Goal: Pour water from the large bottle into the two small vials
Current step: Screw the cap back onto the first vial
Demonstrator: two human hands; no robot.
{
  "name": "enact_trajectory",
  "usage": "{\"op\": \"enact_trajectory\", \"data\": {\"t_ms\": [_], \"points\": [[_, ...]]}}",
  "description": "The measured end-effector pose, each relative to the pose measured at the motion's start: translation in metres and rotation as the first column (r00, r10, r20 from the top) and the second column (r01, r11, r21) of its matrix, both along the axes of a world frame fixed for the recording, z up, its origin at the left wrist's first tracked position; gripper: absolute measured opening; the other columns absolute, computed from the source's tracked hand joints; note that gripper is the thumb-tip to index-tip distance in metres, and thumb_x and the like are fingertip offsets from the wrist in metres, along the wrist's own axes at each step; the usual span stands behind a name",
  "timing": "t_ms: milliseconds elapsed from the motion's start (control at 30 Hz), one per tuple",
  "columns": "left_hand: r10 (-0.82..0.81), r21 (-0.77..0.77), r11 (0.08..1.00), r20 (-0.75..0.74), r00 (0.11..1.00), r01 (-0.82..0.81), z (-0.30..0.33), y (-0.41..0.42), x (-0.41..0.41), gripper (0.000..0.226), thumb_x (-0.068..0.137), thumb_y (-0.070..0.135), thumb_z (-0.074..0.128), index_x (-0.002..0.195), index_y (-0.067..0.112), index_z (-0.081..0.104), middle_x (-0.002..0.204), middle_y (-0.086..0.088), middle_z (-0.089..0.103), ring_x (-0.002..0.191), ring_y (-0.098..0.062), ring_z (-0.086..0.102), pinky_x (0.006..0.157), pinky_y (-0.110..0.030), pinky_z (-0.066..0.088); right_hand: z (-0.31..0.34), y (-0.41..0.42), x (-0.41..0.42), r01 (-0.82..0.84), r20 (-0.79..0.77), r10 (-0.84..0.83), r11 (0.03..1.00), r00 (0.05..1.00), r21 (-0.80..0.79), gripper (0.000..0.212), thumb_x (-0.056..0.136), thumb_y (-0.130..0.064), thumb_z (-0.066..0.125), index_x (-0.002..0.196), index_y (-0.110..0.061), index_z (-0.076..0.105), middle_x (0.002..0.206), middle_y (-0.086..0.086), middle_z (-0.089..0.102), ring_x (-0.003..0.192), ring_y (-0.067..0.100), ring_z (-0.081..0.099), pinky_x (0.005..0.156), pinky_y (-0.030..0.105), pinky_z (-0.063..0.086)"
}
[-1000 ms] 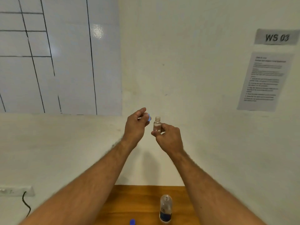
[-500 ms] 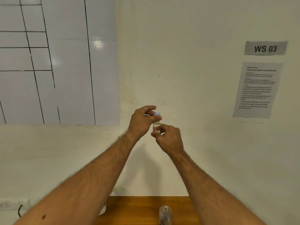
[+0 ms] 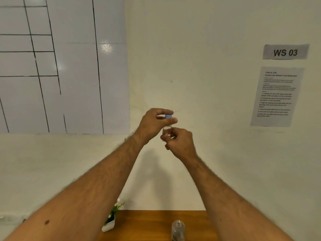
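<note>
Both hands are raised in front of the wall. My right hand (image 3: 181, 144) grips a small clear vial (image 3: 167, 130) by its lower body, upright. My left hand (image 3: 154, 123) pinches a blue cap (image 3: 168, 116) between thumb and fingers, right on top of the vial's neck. The large clear bottle (image 3: 178, 231) stands uncapped on the wooden table (image 3: 147, 225) at the bottom edge, below my right forearm. The second vial is out of view.
A small white pot with a green plant (image 3: 111, 220) stands at the table's back left corner. On the wall hang a whiteboard (image 3: 62, 66), a "WS 03" sign (image 3: 285, 52) and a printed sheet (image 3: 277, 96).
My left hand moved right and brought the blue cap from beside the vial onto its top. The view has tilted upward, showing less of the table.
</note>
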State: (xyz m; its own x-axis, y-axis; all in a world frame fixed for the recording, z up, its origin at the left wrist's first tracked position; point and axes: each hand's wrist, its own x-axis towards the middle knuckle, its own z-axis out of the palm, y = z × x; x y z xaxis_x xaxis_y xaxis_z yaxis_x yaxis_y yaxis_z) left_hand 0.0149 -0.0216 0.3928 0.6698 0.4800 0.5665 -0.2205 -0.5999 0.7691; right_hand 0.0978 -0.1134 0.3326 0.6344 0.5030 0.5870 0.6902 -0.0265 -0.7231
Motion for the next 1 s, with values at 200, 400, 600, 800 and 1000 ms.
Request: {"op": "enact_trajectory", "data": {"t_ms": [200,400,600,800,1000], "points": [[-0.023,-0.024,0.999,-0.009,1.0,0.022,0.003,0.008,-0.003,0.047,0.085,0.004,0.068,0.128,0.023,0.06,0.096,0.004,0.071,0.092,-0.01,0.069,0.091,-0.03,0.054,0.004,-0.002,0.002,-0.002,0.022,0.002,1.0,1.0,-0.002,0.011,0.084,-0.023,0.074,0.091,-0.016,0.077,0.082,-0.004,0.074,0.067,0.02,0.071,0.079,0.042,0.059],[-0.014,-0.002,1.0,-0.058,0.998,0.014,0.004,0.007,-0.003,0.039,0.081,0.027,0.079,0.118,0.021,0.069,0.085,0.007,0.064,0.09,-0.009,0.067,0.095,-0.028,0.051,0.0,-0.001,-0.001,-0.009,0.018,0.009,1.0,1.0,-0.026,0.01,0.083,-0.026,0.073,0.089,-0.019,0.076,0.084,-0.005,0.074,0.068,0.02,0.071,0.079,0.042,0.059],[-0.015,-0.067,0.998,-0.061,0.998,0.01,0.004,0.009,-0.006,0.05,0.09,0.012,0.062,0.139,0.017,0.053,0.121,-0.001,0.064,0.108,-0.014,0.059,0.101,-0.031,0.045,-0.001,-0.004,-0.003,-0.004,0.031,0.005,0.999,1.0,-0.033,0.019,0.084,-0.026,0.074,0.098,-0.014,0.077,0.086,-0.002,0.074,0.07,0.022,0.07,0.081,0.042,0.058],[-0.051,-0.068,0.997,-0.098,0.994,0.045,-0.001,0.004,-0.01,0.056,0.086,0.004,0.068,0.139,0.013,0.053,0.122,-0.005,0.07,0.111,-0.017,0.066,0.1,-0.028,0.049,-0.002,-0.006,-0.006,-0.012,0.069,0.016,0.998,0.998,-0.056,0.009,0.083,-0.024,0.072,0.089,-0.019,0.076,0.084,-0.007,0.074,0.065,0.016,0.069,0.078,0.039,0.059],[0.012,0.007,1.0,-0.076,0.997,-0.012,-0.007,-0.005,-0.003,0.052,0.078,0.032,0.081,0.127,0.023,0.064,0.106,0.003,0.062,0.101,-0.014,0.061,0.088,-0.027,0.048,-0.003,-0.009,-0.01,-0.024,0.035,0.026,0.998,0.999,-0.065,0.014,0.085,-0.025,0.068,0.093,-0.017,0.076,0.09,-0.007,0.075,0.07,0.016,0.07,0.079,0.039,0.059]]}}
